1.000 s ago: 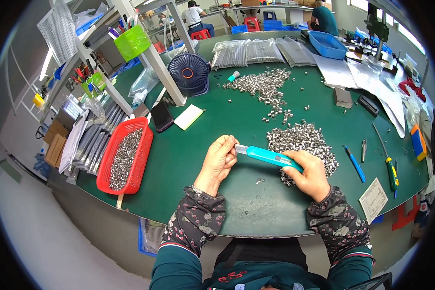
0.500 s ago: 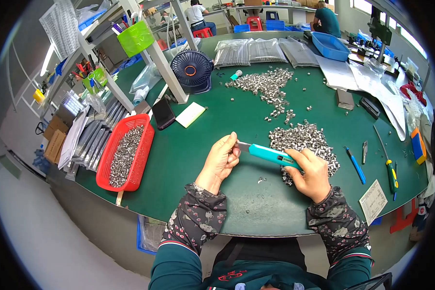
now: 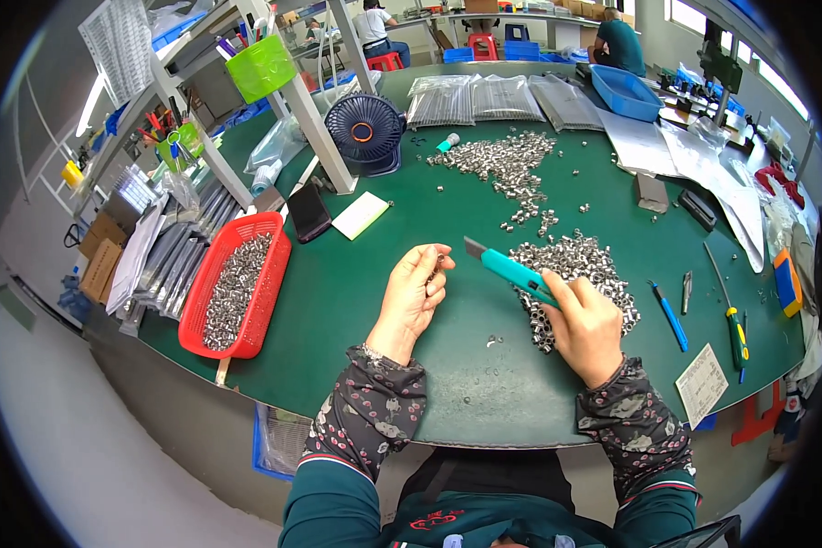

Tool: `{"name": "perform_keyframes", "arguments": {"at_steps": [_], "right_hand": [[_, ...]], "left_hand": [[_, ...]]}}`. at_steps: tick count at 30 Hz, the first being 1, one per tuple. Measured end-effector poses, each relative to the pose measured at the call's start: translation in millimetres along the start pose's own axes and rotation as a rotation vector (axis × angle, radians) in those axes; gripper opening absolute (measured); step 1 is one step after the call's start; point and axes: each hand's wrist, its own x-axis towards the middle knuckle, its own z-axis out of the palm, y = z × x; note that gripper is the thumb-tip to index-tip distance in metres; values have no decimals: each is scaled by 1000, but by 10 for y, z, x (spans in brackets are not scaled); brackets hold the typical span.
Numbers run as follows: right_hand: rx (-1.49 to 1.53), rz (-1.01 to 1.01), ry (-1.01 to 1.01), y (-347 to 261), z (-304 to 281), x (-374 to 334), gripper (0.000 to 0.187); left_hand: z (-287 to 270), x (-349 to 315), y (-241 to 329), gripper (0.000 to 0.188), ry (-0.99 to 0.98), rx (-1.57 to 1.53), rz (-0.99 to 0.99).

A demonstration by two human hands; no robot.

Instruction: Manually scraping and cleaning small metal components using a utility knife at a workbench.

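Observation:
My right hand (image 3: 584,329) is closed round the handle of a teal utility knife (image 3: 513,271). The knife's blade points up and left, a short gap away from my left hand (image 3: 409,301). Between the thumb and fingers of that left hand is a small metal ring (image 3: 440,259), mostly covered by the fingertips. Behind and under the knife lies a near pile of small shiny metal rings (image 3: 580,260). At the left, a red plastic basket (image 3: 272,290) holds many more such rings.
Farther back spreads a second ring pile (image 3: 511,160). A dark blue fan (image 3: 363,132), phone (image 3: 310,213) and yellow notepad (image 3: 360,216) stand or lie at the left. On the right lie a blue pen-like tool (image 3: 670,318), a screwdriver (image 3: 736,333) and a paper card (image 3: 702,385).
The knife's blade has come away from the ring in my left hand. The knife now tilts more steeply, and my right hand's grip has shifted. My left hand has turned slightly.

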Motion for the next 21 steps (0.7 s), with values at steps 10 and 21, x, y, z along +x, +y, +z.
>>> {"name": "perform_keyframes", "arguments": {"at_steps": [10, 21], "right_hand": [[356, 221, -59, 129, -15, -21, 30], [631, 273, -221, 138, 28, -48, 33]], "left_hand": [[48, 4, -2, 18, -40, -57, -18], [28, -9, -36, 19, -58, 2, -8]]}}
